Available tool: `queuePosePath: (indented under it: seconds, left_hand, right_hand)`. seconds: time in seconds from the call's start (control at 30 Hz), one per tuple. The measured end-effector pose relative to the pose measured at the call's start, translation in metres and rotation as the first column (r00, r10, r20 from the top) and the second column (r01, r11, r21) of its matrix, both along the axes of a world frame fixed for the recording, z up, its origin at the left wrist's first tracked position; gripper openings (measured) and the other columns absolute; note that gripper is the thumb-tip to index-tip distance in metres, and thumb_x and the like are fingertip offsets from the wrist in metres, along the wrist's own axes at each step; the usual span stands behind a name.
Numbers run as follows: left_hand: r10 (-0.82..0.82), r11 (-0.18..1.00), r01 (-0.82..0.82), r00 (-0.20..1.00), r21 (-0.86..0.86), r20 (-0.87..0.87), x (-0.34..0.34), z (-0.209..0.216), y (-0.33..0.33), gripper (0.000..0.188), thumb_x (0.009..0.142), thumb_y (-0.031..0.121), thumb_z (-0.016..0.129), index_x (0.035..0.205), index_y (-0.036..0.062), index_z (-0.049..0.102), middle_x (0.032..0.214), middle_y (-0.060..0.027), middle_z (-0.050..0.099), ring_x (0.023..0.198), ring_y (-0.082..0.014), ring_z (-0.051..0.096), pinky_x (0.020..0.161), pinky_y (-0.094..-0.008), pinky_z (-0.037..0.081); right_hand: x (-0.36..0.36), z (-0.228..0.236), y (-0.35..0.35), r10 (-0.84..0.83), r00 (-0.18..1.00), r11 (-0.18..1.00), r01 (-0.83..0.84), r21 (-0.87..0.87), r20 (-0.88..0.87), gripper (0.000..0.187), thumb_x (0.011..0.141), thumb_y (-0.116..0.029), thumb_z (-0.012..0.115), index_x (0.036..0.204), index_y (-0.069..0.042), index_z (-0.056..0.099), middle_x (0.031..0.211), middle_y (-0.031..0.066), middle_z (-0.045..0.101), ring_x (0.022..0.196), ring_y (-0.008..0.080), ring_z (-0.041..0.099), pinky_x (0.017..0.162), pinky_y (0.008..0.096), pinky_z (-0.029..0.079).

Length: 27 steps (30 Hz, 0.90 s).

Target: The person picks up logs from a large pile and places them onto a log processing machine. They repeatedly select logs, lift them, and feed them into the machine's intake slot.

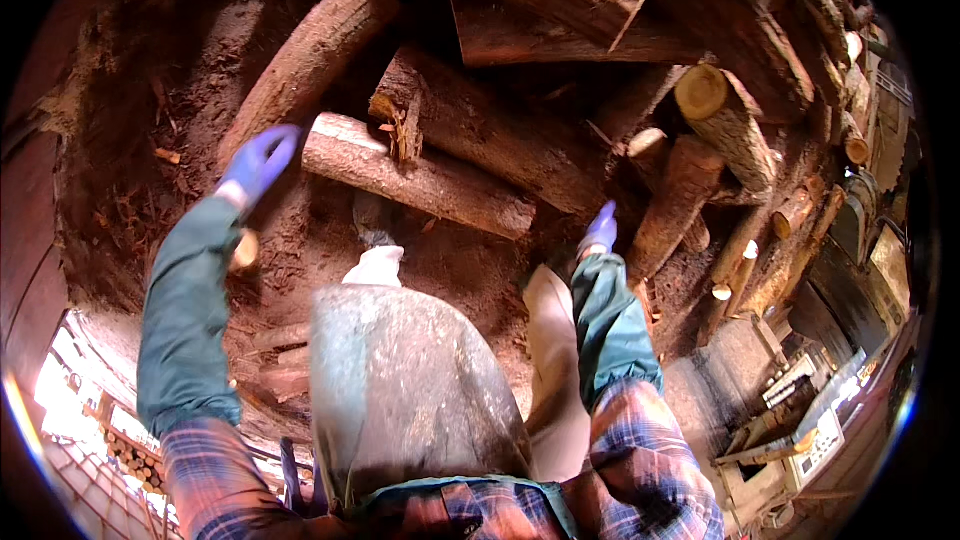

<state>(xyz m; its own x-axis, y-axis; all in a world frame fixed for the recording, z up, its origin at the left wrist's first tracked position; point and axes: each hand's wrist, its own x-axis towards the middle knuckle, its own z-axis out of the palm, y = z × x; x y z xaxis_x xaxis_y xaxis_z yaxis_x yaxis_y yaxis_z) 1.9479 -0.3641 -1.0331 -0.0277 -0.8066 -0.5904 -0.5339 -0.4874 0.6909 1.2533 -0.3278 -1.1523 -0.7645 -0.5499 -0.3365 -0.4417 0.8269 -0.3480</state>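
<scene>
Purple gloves are covering both hands: the left hand (262, 162) is hovering, fingers parted and empty, beside the near pale log's (420, 176) left end; the right hand (600, 230), grip unclear, is hovering beyond its right end. Gripping is seemingly pending, requiring both ends.

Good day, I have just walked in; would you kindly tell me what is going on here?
A person in an apron is working by a pile of logs. The gloved left hand is beside the left end of a log lying crosswise in front; whether they touch is unclear. The gloved right hand is beyond its right end, apart from it. Neither hand appears to hold anything.
</scene>
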Motion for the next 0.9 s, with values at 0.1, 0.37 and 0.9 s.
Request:
queuePosePath:
  seconds: [0.1,0.37,0.9]
  left_hand:
    - [0.134,0.983,-0.158,0.963,-0.088,-0.232,-0.053,-0.112,-0.073,0.045,0.099,0.031,0.06,0.132,0.0,0.059,0.132,-0.0117,0.064,0.123,-0.0212,0.057,0.107,-0.0329,0.041]
    - [0.023,1.0,-0.022,0.893,0.007,-0.449,0.0,-0.245,-0.059,0.052,0.101,0.048,0.047,0.126,0.0043,0.062,0.116,-0.0176,0.068,0.1,-0.0316,0.066,0.089,-0.0429,0.054]
    - [0.657,0.743,-0.669,0.723,0.019,-0.216,-0.249,0.178,0.091,0.047,0.105,0.033,0.038,0.133,-0.0017,0.053,0.125,-0.0105,0.057,0.117,-0.0195,0.056,0.104,-0.0364,0.044]
  right_hand:
    - [0.032,-0.053,-0.045,-0.011,0.998,0.988,0.019,0.151,-0.055,0.053,0.1,-0.052,0.05,0.12,-0.006,0.068,0.102,0.0174,0.071,0.09,0.0323,0.068,0.084,0.042,0.052]
    - [0.091,-0.087,-0.054,-0.281,0.956,0.959,0.282,0.002,0.087,0.06,0.096,-0.051,0.058,0.125,0.001,0.067,0.118,0.0171,0.071,0.103,0.0318,0.068,0.09,0.0436,0.051]
    - [-0.011,0.075,0.048,-0.376,0.558,0.894,0.428,0.131,0.74,0.053,0.095,-0.052,0.061,0.11,-0.002,0.072,0.104,0.0055,0.072,0.094,0.0184,0.065,0.087,0.0355,0.051]
